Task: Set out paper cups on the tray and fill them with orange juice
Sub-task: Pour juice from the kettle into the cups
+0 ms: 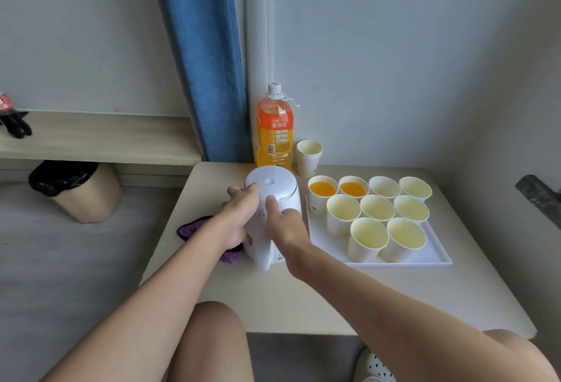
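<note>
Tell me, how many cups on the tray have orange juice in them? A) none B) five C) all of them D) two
D: only the back-left cup and its neighbour cup on the tray hold orange juice; the other cups look empty.

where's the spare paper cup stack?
Head view, far table edge: stack of white paper cups stands right of the orange plastic juice bottle, behind the white tray.
</note>
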{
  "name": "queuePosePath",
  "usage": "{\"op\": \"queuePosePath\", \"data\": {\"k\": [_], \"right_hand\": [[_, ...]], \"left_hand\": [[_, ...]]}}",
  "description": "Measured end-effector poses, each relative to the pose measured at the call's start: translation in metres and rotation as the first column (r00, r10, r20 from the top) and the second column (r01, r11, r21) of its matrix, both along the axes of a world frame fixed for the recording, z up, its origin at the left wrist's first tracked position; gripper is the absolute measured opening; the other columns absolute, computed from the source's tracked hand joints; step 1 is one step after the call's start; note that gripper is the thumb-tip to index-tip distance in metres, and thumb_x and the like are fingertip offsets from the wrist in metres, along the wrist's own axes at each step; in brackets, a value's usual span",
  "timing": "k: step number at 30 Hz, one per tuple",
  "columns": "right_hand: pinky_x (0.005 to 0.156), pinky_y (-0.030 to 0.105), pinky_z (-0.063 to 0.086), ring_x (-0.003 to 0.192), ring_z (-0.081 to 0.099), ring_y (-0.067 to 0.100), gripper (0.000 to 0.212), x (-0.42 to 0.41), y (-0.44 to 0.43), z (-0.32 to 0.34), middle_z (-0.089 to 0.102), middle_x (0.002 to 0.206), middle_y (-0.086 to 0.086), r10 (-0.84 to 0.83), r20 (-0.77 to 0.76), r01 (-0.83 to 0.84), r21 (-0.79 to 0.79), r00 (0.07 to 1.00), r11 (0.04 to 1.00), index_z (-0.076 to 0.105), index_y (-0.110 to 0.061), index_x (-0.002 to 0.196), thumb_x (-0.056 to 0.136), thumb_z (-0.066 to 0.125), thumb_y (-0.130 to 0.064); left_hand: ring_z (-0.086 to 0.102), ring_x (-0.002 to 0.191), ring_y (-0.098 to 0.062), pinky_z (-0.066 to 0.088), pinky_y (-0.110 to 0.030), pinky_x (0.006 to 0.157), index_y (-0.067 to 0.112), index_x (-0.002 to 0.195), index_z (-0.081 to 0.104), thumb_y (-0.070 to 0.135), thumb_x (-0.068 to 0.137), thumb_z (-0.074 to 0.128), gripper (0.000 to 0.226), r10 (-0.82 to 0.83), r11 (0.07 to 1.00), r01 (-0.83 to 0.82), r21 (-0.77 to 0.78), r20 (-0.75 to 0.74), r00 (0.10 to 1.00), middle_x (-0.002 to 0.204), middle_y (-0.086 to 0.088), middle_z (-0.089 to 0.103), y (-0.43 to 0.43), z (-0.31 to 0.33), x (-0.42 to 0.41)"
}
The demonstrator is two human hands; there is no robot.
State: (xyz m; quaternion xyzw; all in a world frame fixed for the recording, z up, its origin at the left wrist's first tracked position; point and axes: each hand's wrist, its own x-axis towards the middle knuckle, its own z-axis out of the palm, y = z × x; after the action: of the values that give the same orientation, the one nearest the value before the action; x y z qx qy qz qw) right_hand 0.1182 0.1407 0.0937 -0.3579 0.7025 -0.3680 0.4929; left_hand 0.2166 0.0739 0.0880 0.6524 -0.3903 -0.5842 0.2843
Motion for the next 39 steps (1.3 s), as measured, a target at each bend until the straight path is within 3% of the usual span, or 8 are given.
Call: {"op": "queuePosePath", "data": {"k": [5,9,14,20,25,29,36,39], "right_hand": [[0.063,0.022,0.04,0.099,0.054,0.018,0.042,-0.002,0.023,-0.001,0.053,0.107,0.001,0.066,0.071,-0.064,-0.038,0.995,0.997,0.039,-0.017,0.111,0.087,0.068,-0.036],[0.077,0.033,0.049,0.1,0.056,0.024,0.055,0.008,0.026,-0.004,0.053,0.105,0.007,-0.008,0.06,0.016,-0.138,0.998,0.99,0.035,-0.011,0.119,0.083,0.074,-0.024],[0.081,0.04,0.05,0.089,0.056,0.028,0.026,-0.005,0.032,0.003,0.055,0.093,0.007,-0.136,-0.148,0.091,-0.278,0.98,0.956,0.04,-0.011,0.108,0.088,0.056,-0.012],[0.062,0.029,0.043,0.077,0.054,0.024,0.02,-0.04,0.056,0.041,0.054,0.086,0.004,-0.154,-0.116,0.102,-0.367,0.981,0.925,0.045,-0.013,0.099,0.085,0.057,-0.007],[0.053,0.024,0.037,0.063,0.049,0.019,0.018,-0.093,0.08,0.111,0.055,0.076,0.005,-0.201,-0.105,0.136,-0.439,0.974,0.888,0.053,-0.011,0.092,0.08,0.058,0.001],[0.062,0.03,0.043,0.061,0.052,0.021,0.021,-0.143,0.093,0.158,0.055,0.072,0.011,-0.288,-0.114,0.2,-0.484,0.951,0.852,0.057,-0.002,0.091,0.074,0.058,0.009],[0.057,0.028,0.034,0.058,0.044,0.02,0.024,-0.239,0.081,0.191,0.049,0.058,0.007,-0.448,-0.308,0.288,-0.447,0.839,0.847,0.06,0.007,0.08,0.058,0.055,0.007],[0.05,0.02,0.034,0.037,0.039,0.013,0.029,-0.273,0.075,0.196,0.044,0.047,0.002,-0.476,-0.388,0.312,-0.415,0.789,0.855,0.061,0.011,0.087,0.06,0.054,0.009]], "left_hand": [[0.065,0.097,-0.036,0.059,-0.059,0.071,0.009,0.127,0.05,0.022,0.098,0.035,0.035,0.041,0.999,-0.042,-0.01,-0.082,0.996,0.117,-0.021,0.066,0.009,-0.009,0.007],[0.058,0.085,-0.028,0.056,-0.047,0.081,0.015,0.111,0.055,0.014,0.103,0.034,0.022,0.114,0.986,-0.124,-0.111,-0.098,0.989,0.107,-0.016,0.064,0.02,-0.018,0.011],[0.061,0.11,-0.026,0.052,-0.046,0.097,0.023,0.127,0.055,0.005,0.096,0.041,0.038,0.041,0.978,-0.059,-0.199,-0.093,0.995,0.119,-0.008,0.064,0.035,-0.029,0.012],[0.059,0.105,-0.019,0.045,-0.032,0.079,0.018,0.138,0.054,0.013,0.101,0.047,0.038,-0.013,0.931,-0.038,-0.364,-0.138,0.99,0.123,-0.006,0.064,0.044,-0.012,-0.004],[0.064,0.114,-0.017,0.048,-0.034,0.086,0.024,0.126,0.06,0.036,0.107,0.041,0.03,-0.146,0.85,0.018,-0.526,-0.204,0.968,0.122,0.002,0.069,0.051,0.017,-0.042],[0.064,0.106,0.004,0.047,-0.025,0.085,0.032,0.129,0.055,0.048,0.105,0.046,0.03,-0.32,0.799,0.098,-0.593,-0.283,0.904,0.119,0.015,0.067,0.065,0.045,-0.093],[0.061,0.1,0.008,0.05,-0.008,0.071,0.027,0.14,0.037,0.023,0.085,0.083,0.071,-0.499,0.73,0.264,-0.631,-0.226,0.837,0.124,0.009,0.059,0.079,0.046,-0.2],[0.06,0.115,-0.005,0.052,-0.015,0.075,0.027,0.149,0.03,0.039,0.067,0.085,0.099,-0.52,0.742,0.274,-0.612,-0.267,0.811,0.13,0.007,0.055,0.073,0.036,-0.24]]}}
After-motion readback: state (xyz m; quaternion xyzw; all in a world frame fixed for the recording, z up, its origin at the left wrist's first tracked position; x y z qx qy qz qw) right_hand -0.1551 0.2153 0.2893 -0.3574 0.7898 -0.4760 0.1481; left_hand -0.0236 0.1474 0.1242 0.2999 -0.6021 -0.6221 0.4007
